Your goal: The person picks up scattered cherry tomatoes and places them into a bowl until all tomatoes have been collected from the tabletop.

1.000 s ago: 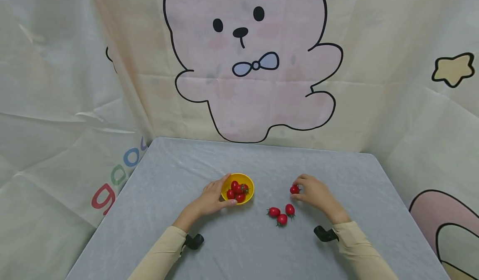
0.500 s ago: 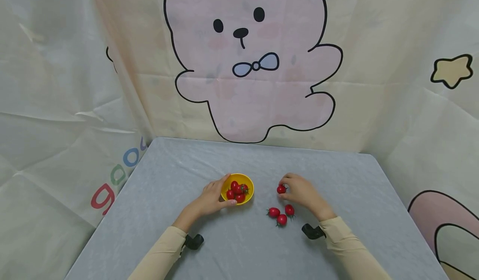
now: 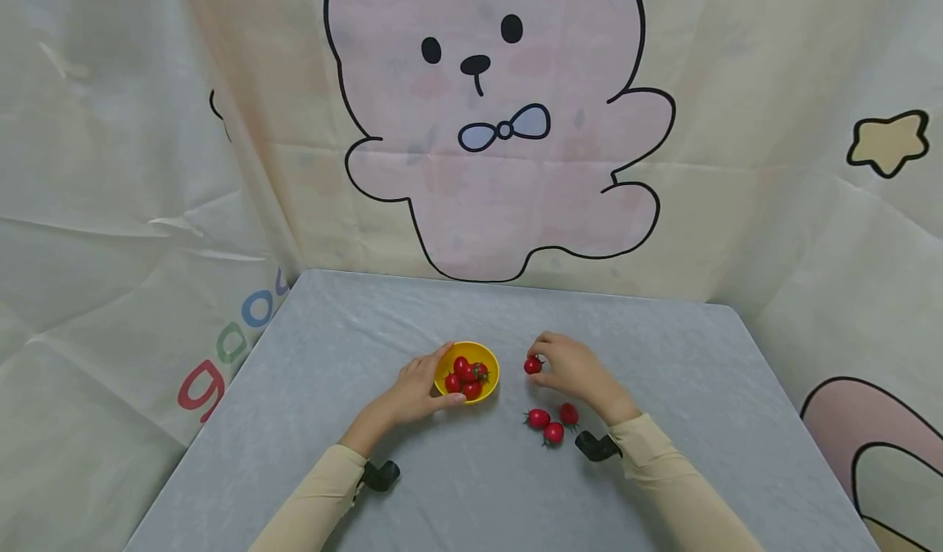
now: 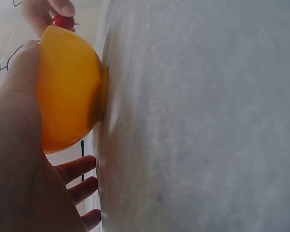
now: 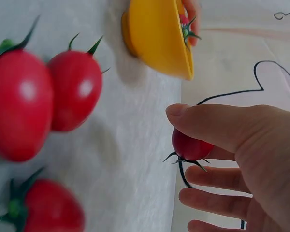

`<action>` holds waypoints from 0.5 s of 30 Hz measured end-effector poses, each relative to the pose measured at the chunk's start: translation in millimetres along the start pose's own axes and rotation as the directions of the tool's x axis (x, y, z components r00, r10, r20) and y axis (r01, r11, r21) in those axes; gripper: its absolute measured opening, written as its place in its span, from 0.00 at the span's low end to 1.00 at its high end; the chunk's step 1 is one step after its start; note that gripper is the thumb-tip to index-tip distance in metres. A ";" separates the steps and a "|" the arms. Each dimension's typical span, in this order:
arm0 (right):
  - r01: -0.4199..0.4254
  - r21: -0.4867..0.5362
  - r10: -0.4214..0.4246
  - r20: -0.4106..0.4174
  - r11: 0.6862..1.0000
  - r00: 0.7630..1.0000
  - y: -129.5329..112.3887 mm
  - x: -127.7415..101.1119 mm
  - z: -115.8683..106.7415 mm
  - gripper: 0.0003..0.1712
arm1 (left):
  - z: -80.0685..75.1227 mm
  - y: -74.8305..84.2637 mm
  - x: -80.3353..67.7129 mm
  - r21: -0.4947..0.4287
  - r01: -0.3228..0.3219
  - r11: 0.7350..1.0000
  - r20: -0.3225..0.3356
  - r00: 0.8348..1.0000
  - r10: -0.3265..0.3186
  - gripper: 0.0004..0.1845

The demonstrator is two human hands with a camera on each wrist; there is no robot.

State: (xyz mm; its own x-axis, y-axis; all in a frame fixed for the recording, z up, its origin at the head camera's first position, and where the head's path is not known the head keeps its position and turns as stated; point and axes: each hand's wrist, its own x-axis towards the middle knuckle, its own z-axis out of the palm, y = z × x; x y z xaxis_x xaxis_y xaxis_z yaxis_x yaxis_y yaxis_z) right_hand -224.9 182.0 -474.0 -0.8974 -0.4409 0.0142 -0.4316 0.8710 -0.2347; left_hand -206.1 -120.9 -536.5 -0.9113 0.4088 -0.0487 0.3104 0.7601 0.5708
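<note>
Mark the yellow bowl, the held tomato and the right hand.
yellow bowl [image 3: 489, 389]: head view, front outer wall.
held tomato [image 3: 532, 365]: head view, middle of its red skin.
right hand [image 3: 578, 372]: head view, back of the hand.

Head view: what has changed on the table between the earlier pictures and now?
The right hand, pinching one cherry tomato, moved left across the table toward the yellow bowl. The left hand kept its grip on the bowl, the tomatoes in it stayed, and the three loose tomatoes lie where they were.

Tomato [image 5: 189, 144] in right hand [image 5: 241, 159] pinch
</note>
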 end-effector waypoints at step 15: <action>0.084 -0.005 -0.084 0.000 0.996 0.996 -27.6 16.6 -3.0 0.20 | 0.1 -0.8 0.6 0.000 -0.003 1.000 -0.003 1.000 0.003 0.53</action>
State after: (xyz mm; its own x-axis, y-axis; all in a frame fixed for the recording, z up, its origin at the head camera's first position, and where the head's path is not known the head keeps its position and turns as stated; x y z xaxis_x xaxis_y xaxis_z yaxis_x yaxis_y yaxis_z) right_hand -228.2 151.4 -464.3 -0.8580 -0.5126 0.0336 -0.5060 0.8320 -0.2275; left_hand -206.8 -121.3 -537.1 -0.9113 0.4092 -0.0443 0.3130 0.7589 0.5710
